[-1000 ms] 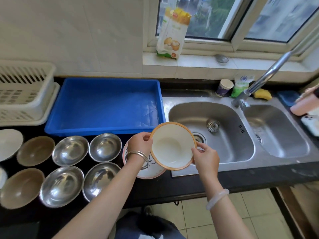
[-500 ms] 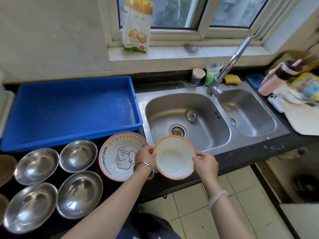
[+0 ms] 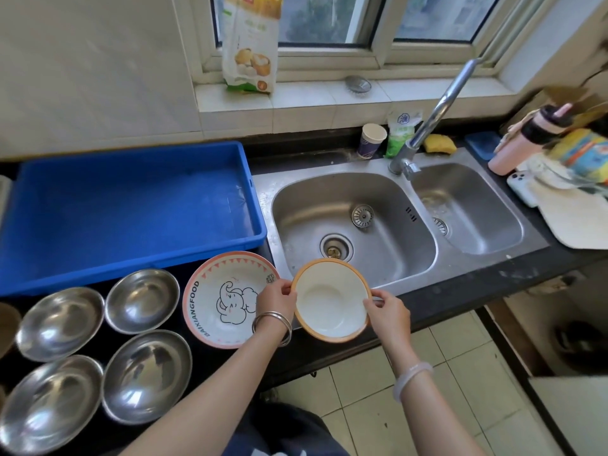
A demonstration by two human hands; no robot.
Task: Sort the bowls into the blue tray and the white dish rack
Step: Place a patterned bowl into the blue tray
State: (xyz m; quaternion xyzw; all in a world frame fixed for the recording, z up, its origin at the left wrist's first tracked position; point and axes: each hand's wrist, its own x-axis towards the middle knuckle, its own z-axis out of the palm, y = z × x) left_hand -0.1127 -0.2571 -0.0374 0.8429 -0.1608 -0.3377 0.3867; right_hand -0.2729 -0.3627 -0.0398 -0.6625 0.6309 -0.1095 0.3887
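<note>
Far left of the left hand, four steel bowls (image 3: pixel 142 301) stand upright on the dark counter, two rows of two, close together. A sliver of one brown bowl (image 3: pixel 6 324) shows at the frame's edge beyond them. Up and left of the left hand lies one blue tray (image 3: pixel 131 209), with only its bare blue floor showing. Just left of that hand, partly under its wrist, rests one elephant bowl (image 3: pixel 227 301), pink-rimmed, just in front of the tray.

The left hand (image 3: pixel 274 299) pinches the left rim of one orange-rimmed bowl (image 3: pixel 332 299), thumb on the rim, and two metal bangles (image 3: pixel 271 327) circle its wrist. The right hand (image 3: pixel 388 312) pinches the opposite rim, with one pale bangle (image 3: pixel 413 378) on that wrist. Between the hands the bowl is off the counter, tilted so its bare white inside faces the camera, over the counter's front edge.

Beyond the hands is one steel sink (image 3: pixel 460 268) with two basins. The larger basin, straight past the held bowl, holds a round strainer plug (image 3: pixel 363 216) beside its drain. The smaller one lies up and right of the right hand. One tap (image 3: pixel 437 116) rises between them, and behind it stand one paper cup (image 3: pixel 371 141), one green pouch (image 3: pixel 399 133) and one yellow sponge (image 3: pixel 439 143). Far right of the right hand are one pink bottle (image 3: pixel 519 143) and one phone (image 3: pixel 521 189).
</note>
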